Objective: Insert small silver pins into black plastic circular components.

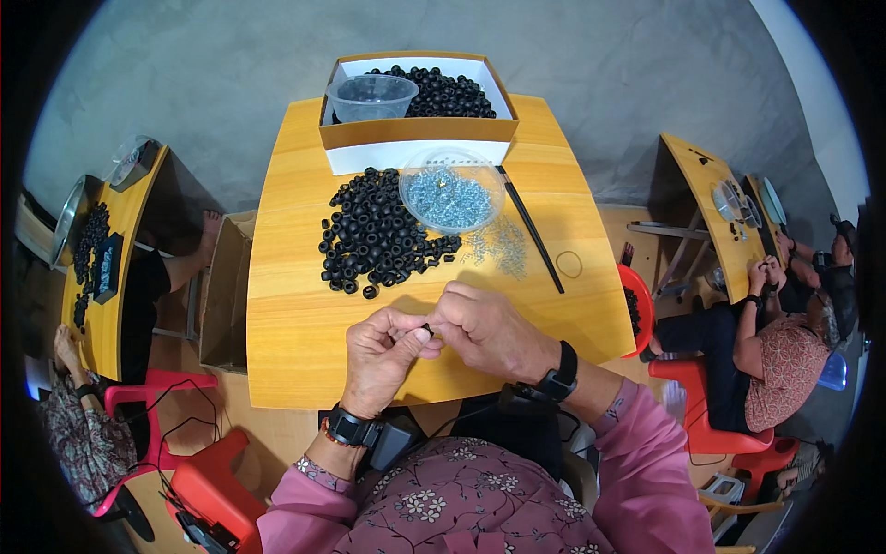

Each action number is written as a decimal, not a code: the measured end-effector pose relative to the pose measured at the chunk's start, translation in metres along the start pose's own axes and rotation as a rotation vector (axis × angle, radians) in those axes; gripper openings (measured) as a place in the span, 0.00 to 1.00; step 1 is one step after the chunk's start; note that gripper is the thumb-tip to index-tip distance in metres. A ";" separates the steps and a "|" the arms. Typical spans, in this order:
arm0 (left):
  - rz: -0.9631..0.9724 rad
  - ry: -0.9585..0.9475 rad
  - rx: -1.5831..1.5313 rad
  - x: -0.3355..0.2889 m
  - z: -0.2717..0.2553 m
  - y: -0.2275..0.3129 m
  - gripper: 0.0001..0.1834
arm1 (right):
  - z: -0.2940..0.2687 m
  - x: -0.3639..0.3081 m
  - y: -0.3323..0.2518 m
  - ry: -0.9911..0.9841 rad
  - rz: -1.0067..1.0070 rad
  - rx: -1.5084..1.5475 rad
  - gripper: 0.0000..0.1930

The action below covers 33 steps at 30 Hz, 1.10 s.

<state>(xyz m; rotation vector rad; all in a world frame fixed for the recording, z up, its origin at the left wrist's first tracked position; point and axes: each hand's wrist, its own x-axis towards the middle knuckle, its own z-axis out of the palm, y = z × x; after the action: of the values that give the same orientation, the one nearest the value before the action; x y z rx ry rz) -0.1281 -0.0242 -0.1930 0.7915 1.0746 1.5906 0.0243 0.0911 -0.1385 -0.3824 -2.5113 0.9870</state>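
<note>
Over the near part of the wooden table, my left hand (380, 358) pinches a small black ring-like piece (427, 330) between thumb and fingers. My right hand (487, 334) meets it there, its thumb and fingertips pressed together at the piece; whatever they grip is too small to make out. Beyond my hands lies a heap of black pieces (371, 231) with holes, like large beads. Right of the heap, a round clear plastic tub (450, 192) holds many small bluish translucent pieces. Similar tiny clear pieces (498, 247) are scattered beside it.
A brown-rimmed white box (420, 157) at the table's far end contains more black pieces and a clear bowl (372, 98). A black rod (533, 235) and a rubber band (569, 265) lie at right. A red basin (637, 309) stands beyond the table's right edge. People sit at both side tables.
</note>
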 end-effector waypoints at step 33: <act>-0.016 0.146 -0.131 0.002 0.006 0.004 0.04 | 0.013 -0.012 -0.013 0.117 -0.045 -0.162 0.23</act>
<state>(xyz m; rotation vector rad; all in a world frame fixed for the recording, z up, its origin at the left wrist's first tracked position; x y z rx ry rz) -0.1252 -0.0214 -0.1872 0.5855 1.0646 1.7070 0.0271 0.0693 -0.1414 -0.4172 -2.4893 0.7243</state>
